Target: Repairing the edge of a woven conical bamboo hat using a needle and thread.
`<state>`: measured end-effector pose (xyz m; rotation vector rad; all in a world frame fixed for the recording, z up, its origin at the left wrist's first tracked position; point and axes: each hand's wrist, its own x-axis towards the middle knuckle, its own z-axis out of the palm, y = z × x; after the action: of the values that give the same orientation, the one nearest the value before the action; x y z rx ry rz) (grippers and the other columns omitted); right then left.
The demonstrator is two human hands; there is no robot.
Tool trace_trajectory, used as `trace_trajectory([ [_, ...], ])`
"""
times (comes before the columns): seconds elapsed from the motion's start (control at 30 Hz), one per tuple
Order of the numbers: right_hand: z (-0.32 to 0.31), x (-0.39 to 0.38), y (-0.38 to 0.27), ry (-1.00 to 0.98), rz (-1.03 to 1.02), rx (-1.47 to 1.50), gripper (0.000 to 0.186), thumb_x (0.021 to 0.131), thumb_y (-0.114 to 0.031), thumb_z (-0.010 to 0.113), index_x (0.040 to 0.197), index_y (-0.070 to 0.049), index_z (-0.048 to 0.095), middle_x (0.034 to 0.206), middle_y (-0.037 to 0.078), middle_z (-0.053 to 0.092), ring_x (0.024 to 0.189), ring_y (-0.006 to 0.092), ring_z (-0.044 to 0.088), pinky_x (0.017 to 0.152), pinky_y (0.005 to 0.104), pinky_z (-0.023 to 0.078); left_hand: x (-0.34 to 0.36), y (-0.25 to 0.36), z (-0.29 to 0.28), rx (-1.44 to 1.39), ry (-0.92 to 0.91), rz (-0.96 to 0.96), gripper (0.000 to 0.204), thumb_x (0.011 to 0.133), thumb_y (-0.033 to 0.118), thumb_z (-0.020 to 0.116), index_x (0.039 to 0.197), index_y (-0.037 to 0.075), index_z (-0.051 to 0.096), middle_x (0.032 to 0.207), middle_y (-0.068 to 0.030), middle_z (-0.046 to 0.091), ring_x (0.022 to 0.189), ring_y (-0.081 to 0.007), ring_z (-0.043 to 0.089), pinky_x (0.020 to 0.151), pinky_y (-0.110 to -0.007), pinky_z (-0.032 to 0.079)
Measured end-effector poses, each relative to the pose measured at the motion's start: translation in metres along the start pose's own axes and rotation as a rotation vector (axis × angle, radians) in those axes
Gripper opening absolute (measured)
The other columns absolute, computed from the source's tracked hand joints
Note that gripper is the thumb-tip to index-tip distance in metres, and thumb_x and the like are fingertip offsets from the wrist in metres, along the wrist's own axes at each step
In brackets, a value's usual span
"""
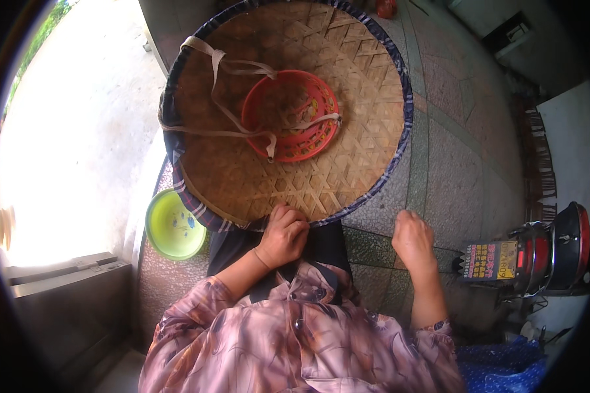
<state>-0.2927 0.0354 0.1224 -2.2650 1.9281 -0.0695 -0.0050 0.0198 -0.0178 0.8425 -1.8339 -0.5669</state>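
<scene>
A large round woven bamboo tray [367, 131] lies in front of me, its rim wrapped in dark checked cloth [189, 194]. My left hand [285, 234] is closed on the cloth at the near edge. Off to the right, apart from the tray, my right hand [413, 240] is held up with its fingers curled together; anything between them is too small to make out. A red plastic basket [290, 152] sits on the woven bottom with small scraps inside. Pale fabric straps [217, 72] are knotted at the left rim, their ends trailing over the basket.
To the left of my legs stands a light green basin [158, 223] on the speckled floor [449, 141]. A motorbike's rear end [541, 252] with a yellow plate is at the right. Blue dotted cloth [501, 363] lies at the lower right. The bright doorway is on the left.
</scene>
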Motion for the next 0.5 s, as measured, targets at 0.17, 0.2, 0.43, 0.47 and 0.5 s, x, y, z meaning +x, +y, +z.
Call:
trace_trajectory([
  [0.17, -0.021, -0.012, -0.031, 0.451, 0.073, 0.102, 0.003, 0.092, -0.004, 0.063, 0.093, -0.001, 0.062, 0.091, 0.017, 0.067, 0.081, 0.0369, 0.067, 0.070, 0.0461, 0.053, 0.000, 0.000, -0.004, 0.013, -0.009, 0.004, 0.023, 0.072, -0.004, 0.075, 0.091, 0.005, 0.066, 0.097, -0.0103, 0.062, 0.096, -0.0331, 0.061, 0.090, -0.046, 0.048],
  [0.2, -0.016, -0.008, -0.048, 0.473, -0.037, 0.289, 0.004, 0.091, -0.001, 0.064, 0.096, 0.000, 0.063, 0.089, 0.016, 0.066, 0.079, 0.0351, 0.067, 0.070, 0.0430, 0.054, 0.000, 0.000, -0.004, 0.013, -0.010, 0.005, 0.023, 0.072, -0.003, 0.075, 0.092, 0.005, 0.066, 0.097, -0.0104, 0.062, 0.096, -0.0332, 0.061, 0.090, -0.046, 0.048],
  [0.43, 0.089, 0.045, -0.088, 0.190, -0.519, 0.755, 0.021, 0.084, 0.005, 0.064, 0.103, -0.001, 0.060, 0.095, 0.015, 0.064, 0.088, 0.0341, 0.065, 0.079, 0.0403, 0.053, 0.003, 0.007, -0.008, 0.025, -0.023, -0.031, 0.020, 0.073, 0.000, 0.075, 0.092, 0.004, 0.068, 0.096, -0.0110, 0.063, 0.095, -0.0334, 0.059, 0.092, -0.045, 0.047],
  [0.47, 0.096, 0.048, -0.086, 0.150, -0.452, 0.790, 0.023, 0.083, 0.006, 0.063, 0.104, -0.002, 0.060, 0.097, 0.015, 0.064, 0.089, 0.0344, 0.065, 0.080, 0.0404, 0.053, 0.006, 0.008, -0.014, 0.072, -0.069, -0.047, 0.022, 0.074, 0.001, 0.074, 0.095, 0.003, 0.068, 0.098, -0.0118, 0.063, 0.097, -0.0345, 0.059, 0.092, -0.046, 0.047],
  [0.5, 0.101, 0.048, -0.083, 0.145, -0.463, 0.795, 0.023, 0.083, 0.006, 0.063, 0.104, -0.002, 0.060, 0.097, 0.015, 0.064, 0.089, 0.0344, 0.065, 0.080, 0.0404, 0.053, 0.009, 0.009, -0.019, 0.116, -0.116, -0.063, 0.023, 0.076, 0.001, 0.074, 0.098, 0.003, 0.068, 0.100, -0.0126, 0.064, 0.099, -0.0355, 0.059, 0.092, -0.046, 0.048],
])
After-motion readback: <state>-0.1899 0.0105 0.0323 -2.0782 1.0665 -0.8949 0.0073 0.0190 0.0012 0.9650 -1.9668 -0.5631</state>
